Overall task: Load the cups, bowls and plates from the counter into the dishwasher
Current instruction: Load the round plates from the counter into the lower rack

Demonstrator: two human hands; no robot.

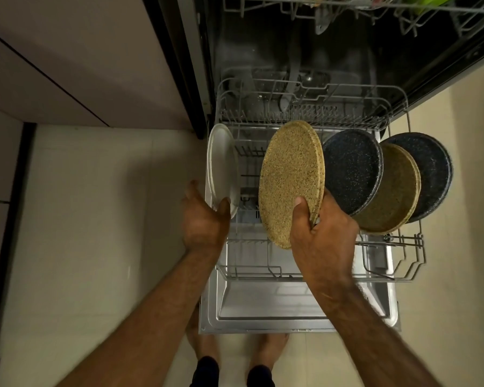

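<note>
Standing on edge over the pulled-out lower rack (389, 275), face turned left: tan speckled plate (288, 180), gripped at its lower rim by right hand (322, 236). Left hand (204, 219) fingers clasping upright white plate (221, 169) at rack's left end. Three more plates (352, 174) racked rightward.

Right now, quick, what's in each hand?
Left hand: closed on the white plate.
Right hand: closed on the tan speckled plate.

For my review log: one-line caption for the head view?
Left hand holds white plate, right hand slots speckled tan plate into lower rack.
</note>
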